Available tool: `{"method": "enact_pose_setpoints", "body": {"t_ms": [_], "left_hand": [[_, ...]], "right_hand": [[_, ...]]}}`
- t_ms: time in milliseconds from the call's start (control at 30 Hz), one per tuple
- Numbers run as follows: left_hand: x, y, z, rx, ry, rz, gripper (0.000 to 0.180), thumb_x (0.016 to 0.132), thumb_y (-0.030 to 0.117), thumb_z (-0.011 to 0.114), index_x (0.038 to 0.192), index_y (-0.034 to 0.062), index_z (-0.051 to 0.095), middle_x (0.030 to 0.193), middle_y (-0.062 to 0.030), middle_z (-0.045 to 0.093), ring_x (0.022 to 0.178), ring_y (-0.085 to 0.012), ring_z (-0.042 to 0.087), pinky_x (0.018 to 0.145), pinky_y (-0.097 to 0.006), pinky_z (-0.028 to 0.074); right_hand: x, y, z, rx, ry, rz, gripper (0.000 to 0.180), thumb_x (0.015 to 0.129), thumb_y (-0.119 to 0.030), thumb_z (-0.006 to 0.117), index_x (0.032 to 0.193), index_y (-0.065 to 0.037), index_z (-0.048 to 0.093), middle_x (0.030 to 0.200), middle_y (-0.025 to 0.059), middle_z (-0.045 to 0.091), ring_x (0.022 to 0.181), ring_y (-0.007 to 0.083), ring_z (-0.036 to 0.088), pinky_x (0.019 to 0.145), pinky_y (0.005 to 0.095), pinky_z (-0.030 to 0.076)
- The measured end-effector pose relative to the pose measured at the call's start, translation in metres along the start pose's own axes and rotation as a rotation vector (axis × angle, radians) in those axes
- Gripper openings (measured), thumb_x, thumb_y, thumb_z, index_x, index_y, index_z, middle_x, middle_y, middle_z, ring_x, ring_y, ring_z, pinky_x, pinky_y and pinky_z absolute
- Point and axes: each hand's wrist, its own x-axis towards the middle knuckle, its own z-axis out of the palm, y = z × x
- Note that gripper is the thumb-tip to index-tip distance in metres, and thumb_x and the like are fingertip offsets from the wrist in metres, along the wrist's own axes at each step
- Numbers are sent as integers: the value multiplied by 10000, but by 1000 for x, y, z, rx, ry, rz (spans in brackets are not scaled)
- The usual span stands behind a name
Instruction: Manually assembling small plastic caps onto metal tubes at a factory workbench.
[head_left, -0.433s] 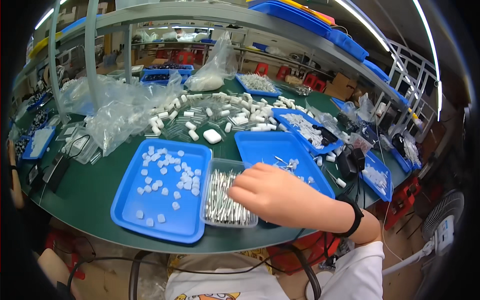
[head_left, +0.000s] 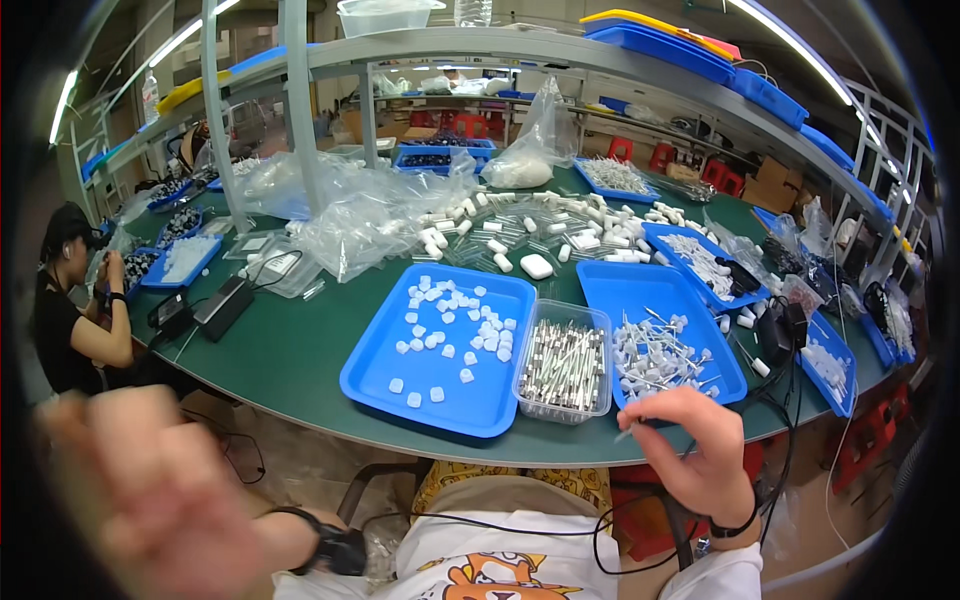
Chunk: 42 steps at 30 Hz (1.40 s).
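Observation:
My right hand (head_left: 695, 440) is closed in a pinch at the table's near edge, below the right blue tray (head_left: 735, 385). A small pale, translucent piece (head_left: 625, 434) shows at its fingertips; its exact kind is unclear. My left hand (head_left: 150, 490) is raised at the lower left, smeared by motion, so its fingers are unreadable. Between two blue trays stands a clear plastic box (head_left: 565, 412) full of thin metal pins (head_left: 566, 360). The left blue tray (head_left: 400, 390) holds scattered translucent white caps (head_left: 490, 330). In the right tray lies a pile of pins with translucent caps (head_left: 655, 355).
White cylinders and clear tubes (head_left: 515, 235) spread behind the trays, beside crumpled plastic bags (head_left: 365, 220). A black power adapter (head_left: 224, 305) with cables lies to the left. A co-worker (head_left: 75, 310) sits at the far left. A grey shelf rail (head_left: 480, 42) crosses overhead.
My view has swung left, bringing in the co-worker and my blurred left hand. My right hand has moved from over the pin box to the table edge near the right tray.

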Motion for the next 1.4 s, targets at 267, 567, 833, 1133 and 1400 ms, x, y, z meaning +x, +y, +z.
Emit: {"method": "enact_pose_setpoints", "body": {"t_ms": [267, 567, 833, 1133, 1400], "left_hand": [[-59, -90, -19, -13, -305, -885, 485, 805, 0, 377, 1278, -104, 364, 948, -110, 524, 778, -119, 452, 767, -247, 410], [-99, -106, -17, 247, -391, -919, 288, 890, -14, 313, 1039, -11, 559, 838, -27, 405, 728, -81, 407, 663, -211, 354], [-102, -108, -14, 300, -659, -906, 183, 875, 52, 489, 1028, -5, 572, 881, -34, 422, 751, -85, 403, 667, -218, 341], [-110, -111, -14, 333, -701, -823, 138, 787, 32, 648, 912, -11, 611, 816, -28, 487, 670, -84, 446, 576, -210, 362], [-112, -112, -15, 340, -645, -848, 127, 784, 24, 651, 901, -8, 612, 814, -29, 486, 666, -81, 447, 575, -207, 367]], "right_hand": [[-21, -8, 22, 934, -14, 342, 257, 808, 81, 563, 1063, 66, 540, 906, 136, 625, 817, 185, 611, 741, 296, 483], [-30, -7, 38, 1024, -2, 325, 300, 755, 90, 638, 1039, 61, 547, 924, 126, 606, 882, 178, 605, 779, 299, 479], [-36, 0, 47, 855, 32, 318, 265, 722, 45, 696, 966, 36, 594, 917, 109, 605, 826, 138, 602, 735, 252, 464], [-38, -3, 52, 767, 58, 270, 246, 729, 26, 697, 953, 33, 595, 885, 102, 606, 776, 133, 620, 682, 232, 481], [-38, -2, 54, 755, 58, 270, 246, 736, 23, 690, 963, 34, 597, 897, 106, 617, 792, 140, 633, 696, 231, 494]]}}
